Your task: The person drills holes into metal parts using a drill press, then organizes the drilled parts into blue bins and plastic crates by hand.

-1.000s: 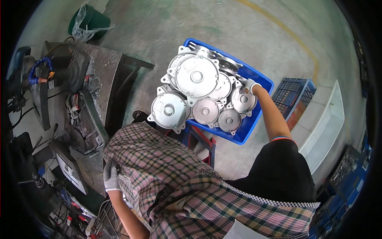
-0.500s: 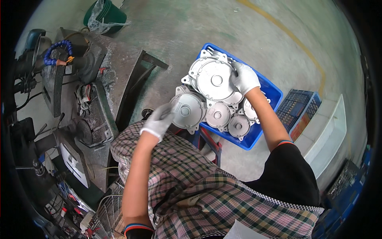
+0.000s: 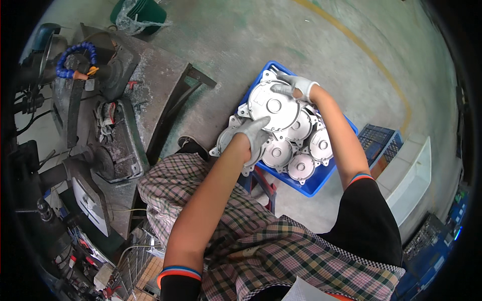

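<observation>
Both my hands wear pale work gloves and grip one large round silver metal cover (image 3: 277, 114) with bolt lugs on its rim. My left hand (image 3: 255, 135) closes on its near-left edge, thumb over the face. At the far-right edge, my right hand (image 3: 300, 89) has its fingers bent over the rim. The cover lies over other castings in a blue plastic bin (image 3: 317, 186). A second large cover (image 3: 226, 139) is partly hidden by my left hand. Smaller round castings (image 3: 302, 166) lie toward the bin's near side.
A grimy metal bench (image 3: 150, 75) with a machine and a blue coolant hose (image 3: 83, 47) stands on the left. Beyond it sits a green bucket (image 3: 150, 19). To the right are a dark blue crate (image 3: 376, 138) and a white trough (image 3: 414, 175).
My left hand has moved right and away from me, onto the large cover's near edge. My right hand has shifted from the cover's right side to its far-right rim.
</observation>
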A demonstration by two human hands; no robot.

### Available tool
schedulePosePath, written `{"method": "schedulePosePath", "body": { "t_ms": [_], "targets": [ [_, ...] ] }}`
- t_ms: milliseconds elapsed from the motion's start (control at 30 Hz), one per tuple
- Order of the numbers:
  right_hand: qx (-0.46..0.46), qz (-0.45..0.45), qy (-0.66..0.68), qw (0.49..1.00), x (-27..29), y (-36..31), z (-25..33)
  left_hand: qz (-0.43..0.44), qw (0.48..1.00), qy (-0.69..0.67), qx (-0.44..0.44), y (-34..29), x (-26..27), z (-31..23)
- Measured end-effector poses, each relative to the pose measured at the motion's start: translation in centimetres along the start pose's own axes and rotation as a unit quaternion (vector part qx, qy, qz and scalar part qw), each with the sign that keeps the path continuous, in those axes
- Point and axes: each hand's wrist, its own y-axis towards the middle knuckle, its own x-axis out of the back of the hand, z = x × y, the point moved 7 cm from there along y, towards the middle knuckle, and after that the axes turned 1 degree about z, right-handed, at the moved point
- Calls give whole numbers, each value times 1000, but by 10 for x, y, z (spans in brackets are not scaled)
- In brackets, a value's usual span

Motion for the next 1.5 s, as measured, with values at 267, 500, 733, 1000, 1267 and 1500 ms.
{"method": "schedulePosePath", "body": {
  "t_ms": [267, 500, 733, 1000, 1267, 1500],
  "targets": [
    [15, -19, 38, 999, -13, -22, -1, 51, 986, -156, 19, 17, -14, 16],
    [22, -98, 208, 973, -5, -97, -23, 39, 999, 27, -13, -18, -50, 31],
    [-39, -22, 372, 927, -49, -176, -93, 101, 879, 445, 139, -41, -40, 82],
    [-47, -18, -91, 995, -128, -184, -138, -5, 802, 597, -19, -78, 12, 43],
    [-110, -63, -176, 976, -166, -175, -174, -91, 903, 408, -101, -123, 62, 11],
    [-49, -48, -68, 995, -187, -170, -163, -148, 913, 364, -113, -126, 103, 25]
  ]
}}
